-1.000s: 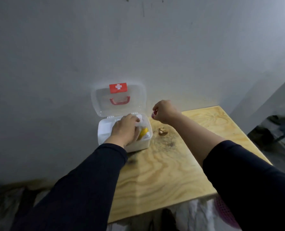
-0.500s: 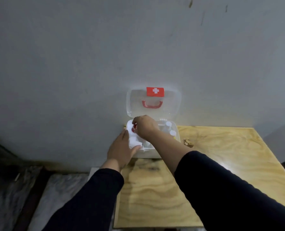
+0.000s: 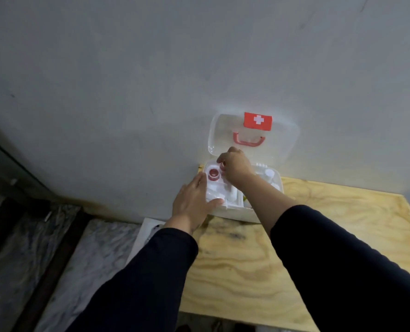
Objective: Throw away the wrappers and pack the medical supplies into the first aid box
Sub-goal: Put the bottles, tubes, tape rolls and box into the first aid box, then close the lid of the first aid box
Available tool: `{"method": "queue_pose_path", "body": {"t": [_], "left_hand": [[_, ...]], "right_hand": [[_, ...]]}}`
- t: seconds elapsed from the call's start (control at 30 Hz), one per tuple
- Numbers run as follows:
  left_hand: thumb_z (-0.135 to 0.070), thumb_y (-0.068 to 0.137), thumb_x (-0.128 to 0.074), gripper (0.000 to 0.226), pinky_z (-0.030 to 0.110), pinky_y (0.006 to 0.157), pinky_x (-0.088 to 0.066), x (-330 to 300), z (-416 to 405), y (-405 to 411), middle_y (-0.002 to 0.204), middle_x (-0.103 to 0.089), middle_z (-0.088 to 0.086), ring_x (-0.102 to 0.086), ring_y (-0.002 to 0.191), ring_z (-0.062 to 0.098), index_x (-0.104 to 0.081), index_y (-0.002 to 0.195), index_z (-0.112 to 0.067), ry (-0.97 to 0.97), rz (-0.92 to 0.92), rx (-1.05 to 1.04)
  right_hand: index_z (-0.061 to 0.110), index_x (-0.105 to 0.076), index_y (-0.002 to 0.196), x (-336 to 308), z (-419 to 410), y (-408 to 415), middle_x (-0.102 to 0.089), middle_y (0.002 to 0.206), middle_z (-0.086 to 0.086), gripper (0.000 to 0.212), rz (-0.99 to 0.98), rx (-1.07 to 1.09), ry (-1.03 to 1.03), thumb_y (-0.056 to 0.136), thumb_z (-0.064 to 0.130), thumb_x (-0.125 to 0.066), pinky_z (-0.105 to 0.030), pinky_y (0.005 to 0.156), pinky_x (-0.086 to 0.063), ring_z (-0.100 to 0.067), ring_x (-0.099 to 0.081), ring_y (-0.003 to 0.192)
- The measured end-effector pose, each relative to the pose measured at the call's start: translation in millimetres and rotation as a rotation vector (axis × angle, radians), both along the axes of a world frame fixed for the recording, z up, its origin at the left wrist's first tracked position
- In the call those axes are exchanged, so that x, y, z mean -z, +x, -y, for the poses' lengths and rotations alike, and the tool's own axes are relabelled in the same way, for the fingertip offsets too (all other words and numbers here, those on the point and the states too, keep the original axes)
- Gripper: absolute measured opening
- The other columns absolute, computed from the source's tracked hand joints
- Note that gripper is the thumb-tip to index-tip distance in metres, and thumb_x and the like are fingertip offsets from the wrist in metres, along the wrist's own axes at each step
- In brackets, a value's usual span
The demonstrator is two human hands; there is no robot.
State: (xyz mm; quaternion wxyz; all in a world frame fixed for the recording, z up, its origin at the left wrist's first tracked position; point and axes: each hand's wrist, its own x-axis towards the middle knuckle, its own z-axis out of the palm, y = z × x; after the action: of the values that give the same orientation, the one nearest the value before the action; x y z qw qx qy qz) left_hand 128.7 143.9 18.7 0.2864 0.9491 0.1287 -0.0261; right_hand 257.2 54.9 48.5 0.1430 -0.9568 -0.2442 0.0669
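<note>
Two hands at the white plastic first aid box (image 3: 232, 209) on the plywood tabletop's (image 3: 318, 236) far-left corner: left hand (image 3: 194, 202) flat, bracing its near-left corner; right hand (image 3: 235, 166) curled, grip unclear, should seat the red-and-white ring-shaped tape roll (image 3: 213, 174) level.

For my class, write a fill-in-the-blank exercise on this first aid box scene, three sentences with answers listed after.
1. The lid of the first aid box is ____.
2. The box stands on a ____ table.
3. The left hand rests on the box's ____ side, while the right hand reaches inside near a red-capped item.

Answers: open; wooden; left
</note>
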Motion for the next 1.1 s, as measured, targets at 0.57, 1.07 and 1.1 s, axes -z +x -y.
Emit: {"method": "queue_pose_path", "body": {"t": [0.57, 1.07, 1.1], "left_hand": [[-0.051, 0.094, -0.052, 0.083, 0.039, 0.12, -0.02, -5.4, 0.8, -3.7, 0.164, -0.015, -0.001, -0.023, 0.148, 0.022, -0.012, 0.157, -0.013, 0.003, -0.031, 0.011], [-0.034, 0.1, -0.036, 0.049, 0.04, 0.121, -0.018, -62.3, -1.6, 16.1, 0.154, -0.036, 0.007, -0.036, 0.141, 0.023, -0.046, 0.139, -0.005, 0.296, 0.556, -0.015], [-0.033, 0.101, -0.037, 0.047, 0.039, 0.119, -0.022, -63.2, -1.0, 16.1, 0.151, -0.04, 0.007, -0.039, 0.139, 0.023, -0.047, 0.138, -0.006, 0.312, 0.527, 0.033]], "right_hand": [[0.022, -0.052, 0.131, -65.4, 54.0, 21.7, -0.055, 0.129, -0.005, 0.051, 0.564, 0.139, 0.054, 0.085, 0.004, -0.06, -0.041, 0.098, -0.038, -0.03, -0.048, 0.118], [0.024, -0.071, 0.111, -30.3, 94.6, -64.6, -0.074, 0.103, 0.003, 0.033, 0.818, 0.033, 0.13, 0.08, 0.015, -0.073, -0.036, 0.073, -0.05, -0.028, -0.065, 0.089], [0.024, -0.071, 0.11, -25.4, 95.5, -70.3, -0.074, 0.103, 0.004, 0.033, 0.831, 0.026, 0.122, 0.079, 0.015, -0.074, -0.036, 0.074, -0.05, -0.027, -0.065, 0.089]]}}
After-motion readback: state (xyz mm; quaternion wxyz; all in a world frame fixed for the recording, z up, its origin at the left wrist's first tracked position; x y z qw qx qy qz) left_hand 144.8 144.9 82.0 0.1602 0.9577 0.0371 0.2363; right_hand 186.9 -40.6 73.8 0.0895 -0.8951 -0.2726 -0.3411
